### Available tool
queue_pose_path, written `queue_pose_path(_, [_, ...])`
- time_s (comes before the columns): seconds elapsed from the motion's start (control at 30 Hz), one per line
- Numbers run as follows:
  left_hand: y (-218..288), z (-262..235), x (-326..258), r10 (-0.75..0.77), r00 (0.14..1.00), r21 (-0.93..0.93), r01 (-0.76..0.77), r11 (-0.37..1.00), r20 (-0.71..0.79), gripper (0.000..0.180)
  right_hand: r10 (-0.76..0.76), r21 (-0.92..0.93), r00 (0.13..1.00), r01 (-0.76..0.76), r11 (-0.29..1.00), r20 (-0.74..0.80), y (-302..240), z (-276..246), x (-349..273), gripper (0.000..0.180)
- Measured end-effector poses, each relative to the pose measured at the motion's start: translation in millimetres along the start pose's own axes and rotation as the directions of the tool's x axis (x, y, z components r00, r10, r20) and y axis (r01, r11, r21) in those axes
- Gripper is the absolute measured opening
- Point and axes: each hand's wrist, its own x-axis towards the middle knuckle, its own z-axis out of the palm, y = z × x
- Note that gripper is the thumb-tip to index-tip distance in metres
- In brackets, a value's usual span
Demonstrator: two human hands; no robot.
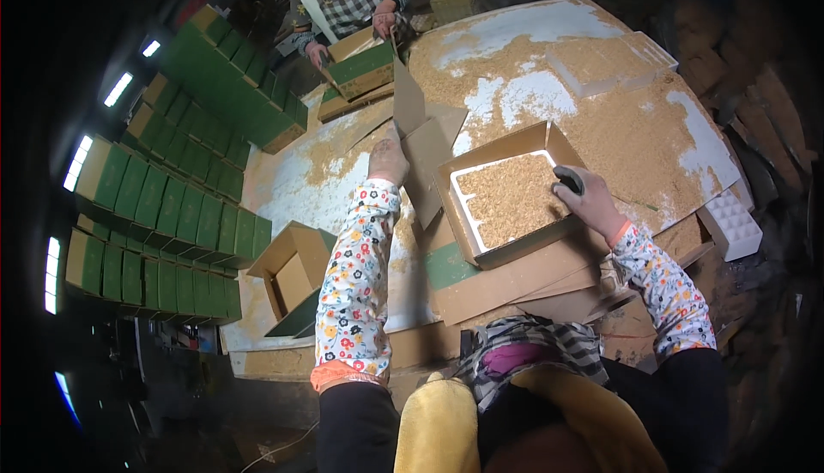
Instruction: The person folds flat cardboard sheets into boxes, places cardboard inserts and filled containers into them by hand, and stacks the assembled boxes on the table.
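My left hand (388, 162) is stretched forward and closed at the edge of a folded cardboard blank (432, 148); its fingertips are partly hidden. One panel of the blank stands up and others hang below it. To the right, an open cardboard box (470, 248) holds a white foam tray (463, 203) covered with tan sawdust-like grains. My right hand (590, 203) grips this box at its right wall, with dark covers on the fingertips. Flat cardboard with a green panel (451, 267) lies beneath the box.
Stacks of green-and-tan boxes (172, 207) rise at left. An open box (296, 271) sits near my left forearm. Across the grain-strewn table (506, 100), a co-worker's hands (384, 20) handle a green box (360, 65). Foam trays (614, 61) (731, 226) lie at right.
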Motion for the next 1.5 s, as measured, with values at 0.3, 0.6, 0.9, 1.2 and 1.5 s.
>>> queue_pose_path(0.3, [75, -54, -19, 0.526, 0.823, -0.044, -0.546, 0.837, -0.213, 0.036, 0.048, 0.186, 0.920, 0.027, 0.982, -0.389, -55, -67, -8, 0.034])
queue_pose_path(0.6, [116, 18, -92, 0.664, 0.402, -0.322, -0.643, 0.695, 0.631, 0.033, 0.131, -0.393, 0.755, 0.179, 0.902, 0.643, -17, 29, 41, 0.073])
queue_pose_path(0.9, [100, 115, -70, 0.386, 0.712, 0.082, -0.527, 0.846, 0.587, 0.059, 0.028, -0.096, 0.661, 0.067, 0.993, 0.750, 13, 40, 101, 0.060])
queue_pose_path(1.2, [85, 151, -124, -0.404, 0.870, -0.599, 0.488, 0.634, 0.282, 0.061, 0.208, -0.013, 0.729, -0.263, 0.965, 0.652, 149, 12, 89, 0.074])
queue_pose_path(1.5, [15, 192, -154, -0.131, 0.947, -0.746, -0.140, 0.652, -0.292, 0.037, 0.405, 0.512, 0.705, -0.705, 0.491, 0.582, 61, 46, 30, 0.054])
